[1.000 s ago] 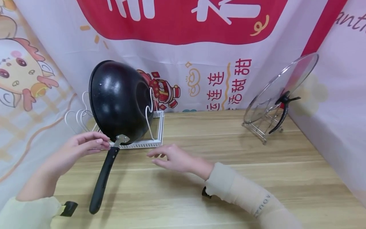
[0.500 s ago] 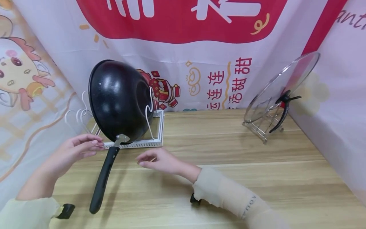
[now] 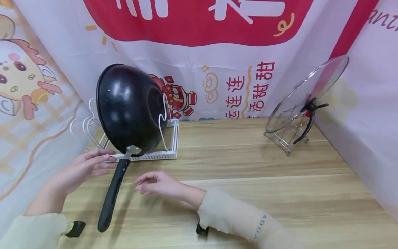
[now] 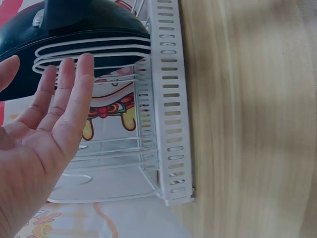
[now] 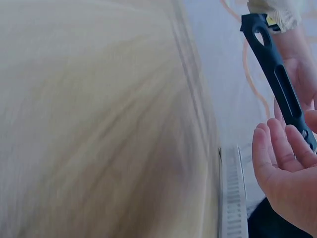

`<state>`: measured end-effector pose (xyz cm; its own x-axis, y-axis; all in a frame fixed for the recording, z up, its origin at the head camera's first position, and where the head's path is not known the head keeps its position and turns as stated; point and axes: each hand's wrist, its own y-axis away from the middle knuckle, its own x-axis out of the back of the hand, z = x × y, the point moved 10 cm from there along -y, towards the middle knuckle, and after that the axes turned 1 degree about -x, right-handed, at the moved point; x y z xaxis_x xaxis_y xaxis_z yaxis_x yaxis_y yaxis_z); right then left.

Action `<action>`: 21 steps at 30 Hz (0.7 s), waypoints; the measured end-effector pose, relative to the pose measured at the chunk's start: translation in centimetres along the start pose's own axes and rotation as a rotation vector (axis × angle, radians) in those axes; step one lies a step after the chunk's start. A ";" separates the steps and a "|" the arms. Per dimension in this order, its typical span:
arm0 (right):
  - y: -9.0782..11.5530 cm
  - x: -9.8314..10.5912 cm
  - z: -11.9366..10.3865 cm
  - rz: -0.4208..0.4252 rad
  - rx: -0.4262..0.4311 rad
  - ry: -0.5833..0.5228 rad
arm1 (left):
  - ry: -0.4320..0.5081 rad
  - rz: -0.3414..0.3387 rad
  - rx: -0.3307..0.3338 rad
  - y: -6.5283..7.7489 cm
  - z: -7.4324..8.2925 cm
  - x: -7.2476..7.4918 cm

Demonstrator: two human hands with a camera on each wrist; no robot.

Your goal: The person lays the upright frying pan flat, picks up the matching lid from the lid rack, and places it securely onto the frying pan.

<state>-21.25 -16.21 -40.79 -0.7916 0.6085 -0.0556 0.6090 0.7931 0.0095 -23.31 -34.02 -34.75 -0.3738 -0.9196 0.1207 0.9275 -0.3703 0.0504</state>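
Note:
A black wok [image 3: 127, 107] stands on its side in a white wire rack [image 3: 155, 156], its underside facing right. Its long black handle [image 3: 112, 197] slants down toward the front. My left hand [image 3: 88, 167] is just left of the handle's base, beside the rack's front rail. In the left wrist view the left hand's fingers [image 4: 79, 106] are extended and loosely spread, with nothing in them. To the right of the handle is my right hand [image 3: 160, 184], its fingers loosely curved and holding nothing. The right wrist view shows that right hand [image 5: 287, 178] close to the handle [image 5: 280, 82].
A glass lid [image 3: 298, 93] with a black knob leans in a small metal stand [image 3: 281, 143] at the back right. Printed cloth [image 3: 199, 62] hangs behind and at both sides of the wooden table [image 3: 248, 204].
My right hand has moved left and slightly toward the front, nearer the wok's handle. The left hand has shifted only a little. The wok and the lid stay in place.

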 end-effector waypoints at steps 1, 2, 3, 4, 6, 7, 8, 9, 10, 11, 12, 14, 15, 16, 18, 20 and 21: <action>-0.1 -0.4 0.2 -0.001 -0.017 -0.018 | -0.010 0.006 0.020 0.1 -0.3 0.1; -0.1 -0.7 0.3 -0.001 -0.028 -0.037 | -0.024 0.011 0.034 0.2 -0.5 0.1; -0.1 -1.1 0.5 -0.001 -0.039 -0.056 | -0.034 0.019 0.046 0.3 -0.7 0.1; -0.2 -1.4 0.6 0.000 -0.049 -0.077 | -0.045 0.028 0.054 0.4 -0.9 0.2; -0.3 -2.1 0.9 0.000 -0.068 -0.119 | -0.066 0.052 0.081 0.5 -1.3 0.2; -0.3 -2.4 1.0 -0.001 -0.082 -0.135 | -0.072 0.061 0.096 0.6 -1.5 0.2; -0.4 -2.6 1.2 -0.003 -0.096 -0.151 | -0.074 0.067 0.109 0.6 -1.7 0.2; -0.4 -2.9 1.4 -0.006 -0.111 -0.167 | -0.076 0.074 0.121 0.6 -1.9 0.2; -0.4 -3.2 1.6 -0.013 -0.124 -0.180 | -0.075 0.076 0.133 0.6 -2.0 0.2; -0.5 -3.5 1.7 -0.016 -0.139 -0.193 | -0.078 0.075 0.145 0.6 -2.2 0.2; -0.5 -3.8 1.9 -0.019 -0.149 -0.204 | -0.080 0.069 0.148 0.6 -2.3 0.1; -0.6 -4.4 2.1 -0.028 -0.169 -0.239 | -0.089 0.062 0.156 0.6 -2.4 0.1; -0.7 -4.7 2.2 -0.031 -0.174 -0.258 | -0.094 0.055 0.157 0.6 -2.5 0.0; -0.8 -5.0 2.3 -0.033 -0.182 -0.274 | -0.098 0.045 0.160 0.6 -2.5 0.0; -0.9 -5.6 2.5 -0.034 -0.201 -0.304 | -0.109 0.028 0.171 0.5 -2.7 -0.2; -1.0 -6.3 2.8 -0.042 -0.221 -0.324 | -0.115 0.009 0.190 0.4 -3.0 -0.5; -1.1 -6.6 2.9 -0.046 -0.233 -0.333 | -0.120 -0.001 0.203 0.4 -3.1 -0.6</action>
<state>-16.54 -21.19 -43.31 -0.7352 0.5606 -0.3810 0.5151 0.8275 0.2235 -22.72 -34.00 -37.92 -0.3833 -0.8926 0.2373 0.9123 -0.3259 0.2478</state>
